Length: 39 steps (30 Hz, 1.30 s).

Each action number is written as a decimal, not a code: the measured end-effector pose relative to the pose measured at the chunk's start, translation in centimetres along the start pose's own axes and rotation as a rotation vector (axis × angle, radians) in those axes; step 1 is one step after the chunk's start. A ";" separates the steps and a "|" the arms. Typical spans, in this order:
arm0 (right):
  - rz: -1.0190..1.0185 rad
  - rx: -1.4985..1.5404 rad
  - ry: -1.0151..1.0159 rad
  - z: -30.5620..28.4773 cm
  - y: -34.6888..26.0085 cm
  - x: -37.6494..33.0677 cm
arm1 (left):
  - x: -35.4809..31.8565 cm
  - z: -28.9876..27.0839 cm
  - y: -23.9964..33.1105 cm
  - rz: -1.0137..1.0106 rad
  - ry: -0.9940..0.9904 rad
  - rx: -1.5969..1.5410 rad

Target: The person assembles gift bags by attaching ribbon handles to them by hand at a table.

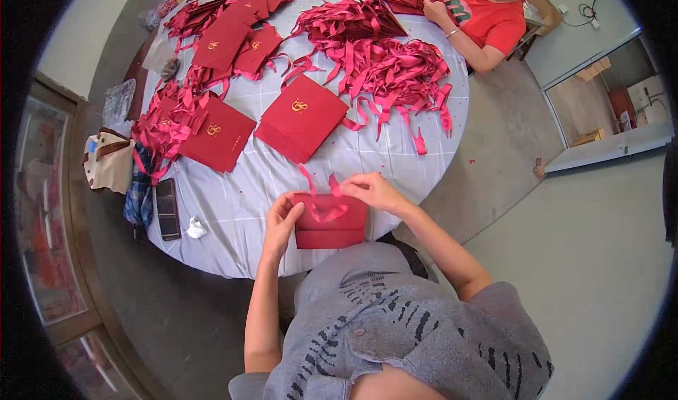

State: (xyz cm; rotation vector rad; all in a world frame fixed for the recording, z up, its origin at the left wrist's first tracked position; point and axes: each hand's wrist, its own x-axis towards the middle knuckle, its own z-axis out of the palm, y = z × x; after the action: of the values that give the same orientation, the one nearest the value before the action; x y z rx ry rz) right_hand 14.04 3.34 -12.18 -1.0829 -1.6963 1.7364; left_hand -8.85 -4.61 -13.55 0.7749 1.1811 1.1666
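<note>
A small red paper bag [330,236] lies flat at the table's near edge, just in front of my body. My left hand [280,223] grips its upper left corner, with the thumb on top and the other fingers partly hidden. A pink ribbon [329,214] loops across the upper part of the bag, and its loose ends stick up past the top edge. My right hand [374,191] pinches one ribbon end between thumb and fingertips at the bag's upper right. Beyond my hands lies a larger stack of red bags [302,117] with a gold emblem.
Heaps of pink-ribboned bags [395,68] cover the far side of the round table [240,234]. More red bags [217,135] lie at left, near a phone [167,209] and a crumpled white tissue [197,228]. A co-worker in a red shirt [484,15] handles red bags at far right.
</note>
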 end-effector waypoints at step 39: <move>-0.103 -0.059 0.292 3.9 -3.0 1.6 | -1.8 4.3 1.3 0.068 -0.052 0.144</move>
State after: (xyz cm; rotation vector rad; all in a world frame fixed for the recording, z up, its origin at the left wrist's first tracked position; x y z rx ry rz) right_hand 9.49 2.65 -9.92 -1.1888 -1.5971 1.3964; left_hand -4.99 -5.57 -10.78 0.9561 1.2128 1.1189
